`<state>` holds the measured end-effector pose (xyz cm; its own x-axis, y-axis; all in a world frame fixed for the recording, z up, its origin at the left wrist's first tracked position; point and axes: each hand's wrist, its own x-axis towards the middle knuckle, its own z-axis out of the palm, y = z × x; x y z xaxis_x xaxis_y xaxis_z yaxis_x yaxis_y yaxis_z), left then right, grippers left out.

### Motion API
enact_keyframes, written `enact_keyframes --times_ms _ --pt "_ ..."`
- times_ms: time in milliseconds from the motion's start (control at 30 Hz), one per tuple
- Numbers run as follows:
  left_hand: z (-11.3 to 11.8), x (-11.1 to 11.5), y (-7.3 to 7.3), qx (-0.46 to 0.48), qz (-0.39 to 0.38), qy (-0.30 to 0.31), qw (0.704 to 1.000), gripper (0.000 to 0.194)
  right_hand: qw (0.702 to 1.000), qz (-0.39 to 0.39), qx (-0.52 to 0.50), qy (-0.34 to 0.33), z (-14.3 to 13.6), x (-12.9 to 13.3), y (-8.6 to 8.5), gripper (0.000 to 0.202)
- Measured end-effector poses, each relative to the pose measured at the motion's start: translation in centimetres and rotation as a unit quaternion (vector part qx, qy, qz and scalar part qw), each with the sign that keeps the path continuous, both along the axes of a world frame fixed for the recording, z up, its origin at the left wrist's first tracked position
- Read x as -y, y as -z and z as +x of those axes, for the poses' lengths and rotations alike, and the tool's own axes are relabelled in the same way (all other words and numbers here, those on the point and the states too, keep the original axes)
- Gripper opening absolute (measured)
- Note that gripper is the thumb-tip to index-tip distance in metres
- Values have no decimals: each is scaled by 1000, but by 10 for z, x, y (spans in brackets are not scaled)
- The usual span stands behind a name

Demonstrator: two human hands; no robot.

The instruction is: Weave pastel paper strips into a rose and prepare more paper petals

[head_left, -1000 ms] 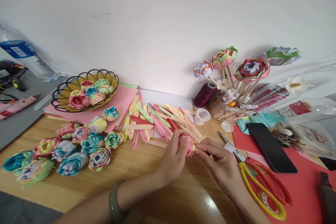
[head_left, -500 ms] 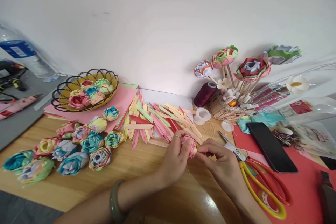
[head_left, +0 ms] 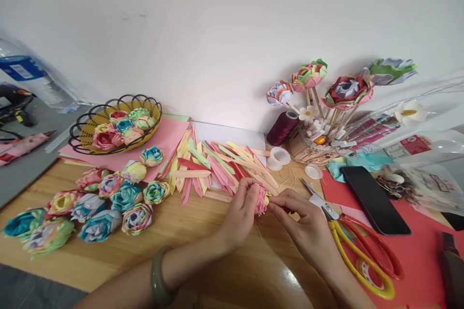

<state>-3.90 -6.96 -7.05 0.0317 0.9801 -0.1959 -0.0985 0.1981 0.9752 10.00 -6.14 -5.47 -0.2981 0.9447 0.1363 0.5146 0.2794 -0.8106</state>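
Observation:
Over the wooden table, my left hand (head_left: 239,215) is closed around a pink and yellow paper flower (head_left: 261,201), the thumb lying along its side. My right hand (head_left: 299,215) pinches at the flower's right edge, thumb against forefinger; whatever lies between those fingertips is too small to make out. A thin thread (head_left: 258,231) hangs below the flower. Behind my hands lies a heap of folded paper strips (head_left: 221,166) in pink, yellow, green and red. Scissors (head_left: 357,246) with red and yellow handles rest just right of my right hand.
Several finished paper flowers (head_left: 126,196) sit at left, below a yellow basket (head_left: 81,130) holding more. A maroon thread spool (head_left: 282,128), a white spool (head_left: 278,158) and a pot (head_left: 308,149) of stemmed flowers stand at the back right. A black phone (head_left: 377,200) lies on red paper (head_left: 420,251).
The pink flower has turned slightly between my hands, showing more of its pink layers. Both hands keep nearly the same place, and the view has shifted a little.

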Motion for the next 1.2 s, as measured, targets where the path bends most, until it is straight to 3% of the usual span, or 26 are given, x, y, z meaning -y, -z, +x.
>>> enact_keyframes --times_ms 400,733,867,1000,1200 --pt "4 1 -2 2 -3 14 1000 20 997 -63 0 35 -8 1 -4 13" --pt "4 0 3 41 19 -11 999 22 998 17 36 38 -6 6 -3 12" --pt "5 -3 3 168 -24 -6 985 26 997 55 -3 62 -6 9 -8 6" --pt "5 -6 -2 316 -96 42 943 24 989 90 -70 90 -2 12 -12 8" --pt "2 -9 -1 359 -141 82 919 26 994 91 -52 29 0 9 -9 14"
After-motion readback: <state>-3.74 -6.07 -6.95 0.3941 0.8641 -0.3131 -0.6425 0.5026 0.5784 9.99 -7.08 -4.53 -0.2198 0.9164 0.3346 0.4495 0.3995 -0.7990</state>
